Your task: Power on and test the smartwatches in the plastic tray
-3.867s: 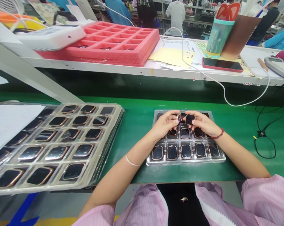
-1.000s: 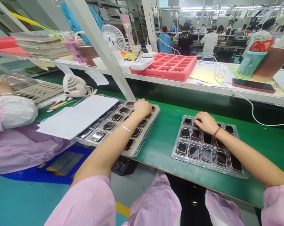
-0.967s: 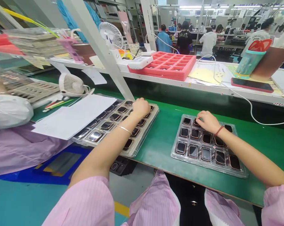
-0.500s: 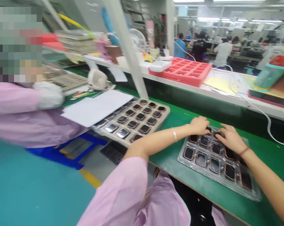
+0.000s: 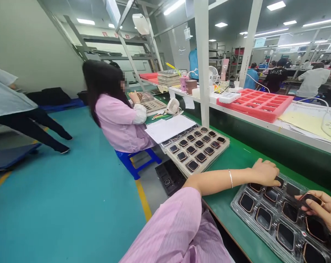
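Observation:
A clear plastic tray point(image 5: 240, 212) lies on the green bench top at my right, its pockets filled with square smartwatch bodies point(image 5: 263, 218) that have dark faces and copper-coloured rims. My right hand point(image 5: 326, 210) pinches one smartwatch body point(image 5: 312, 198) above the tray, tilted between thumb and fingers. Beside it, one pocket point(image 5: 293, 189) shows no copper rim. At the tray's far left side, my left hand point(image 5: 265, 172) has its fingers bent down on another smartwatch body point(image 5: 279, 182), which is still in its pocket; part of that grip is hidden.
A beige tray point(image 5: 188, 171) of similar smartwatch bodies stands left of my forearm, white paper point(image 5: 169, 128) partly over it. A red foam tray point(image 5: 276, 113) rests on the raised shelf. A co-worker point(image 5: 118, 117) sits farther left; another person point(image 5: 14, 98) walks behind.
My view has swung left, so the bench appears farther right. My right hand has lifted a smartwatch body out of the tray. My left hand stays by the tray's far side.

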A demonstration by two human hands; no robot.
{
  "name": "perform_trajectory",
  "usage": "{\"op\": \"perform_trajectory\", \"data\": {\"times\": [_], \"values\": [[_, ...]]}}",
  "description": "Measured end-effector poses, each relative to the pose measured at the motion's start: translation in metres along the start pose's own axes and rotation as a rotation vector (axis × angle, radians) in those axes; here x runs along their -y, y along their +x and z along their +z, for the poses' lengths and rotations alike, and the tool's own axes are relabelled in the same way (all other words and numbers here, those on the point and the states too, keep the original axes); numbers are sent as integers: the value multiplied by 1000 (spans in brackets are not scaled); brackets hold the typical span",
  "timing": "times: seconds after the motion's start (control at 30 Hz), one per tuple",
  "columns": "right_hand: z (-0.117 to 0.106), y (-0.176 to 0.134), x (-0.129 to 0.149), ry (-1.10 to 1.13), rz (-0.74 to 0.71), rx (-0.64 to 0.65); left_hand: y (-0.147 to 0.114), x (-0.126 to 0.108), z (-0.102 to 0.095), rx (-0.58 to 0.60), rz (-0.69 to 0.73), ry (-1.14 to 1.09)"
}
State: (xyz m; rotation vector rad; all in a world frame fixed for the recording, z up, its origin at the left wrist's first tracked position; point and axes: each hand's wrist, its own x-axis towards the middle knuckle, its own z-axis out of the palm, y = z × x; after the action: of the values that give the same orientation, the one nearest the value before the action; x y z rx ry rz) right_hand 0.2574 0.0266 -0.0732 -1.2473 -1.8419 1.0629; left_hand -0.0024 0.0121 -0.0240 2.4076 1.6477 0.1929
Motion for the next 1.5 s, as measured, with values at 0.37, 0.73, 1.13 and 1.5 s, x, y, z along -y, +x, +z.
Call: {"op": "perform_trajectory", "data": {"times": [0.37, 0.73, 1.13, 1.5], "values": [[2, -17, 45, 536, 192, 63, -7, -26, 10, -87, 40, -1056], [1, -20, 45, 845, 158, 209, -9, -4, 13, 244, -40, -1860], [1, -20, 45, 712, 91, 259, -14, -8, 12, 298, -51, -1816], [-2, -20, 46, 729, 78, 228, -12, -7, 12, 271, -85, -1763]]}}
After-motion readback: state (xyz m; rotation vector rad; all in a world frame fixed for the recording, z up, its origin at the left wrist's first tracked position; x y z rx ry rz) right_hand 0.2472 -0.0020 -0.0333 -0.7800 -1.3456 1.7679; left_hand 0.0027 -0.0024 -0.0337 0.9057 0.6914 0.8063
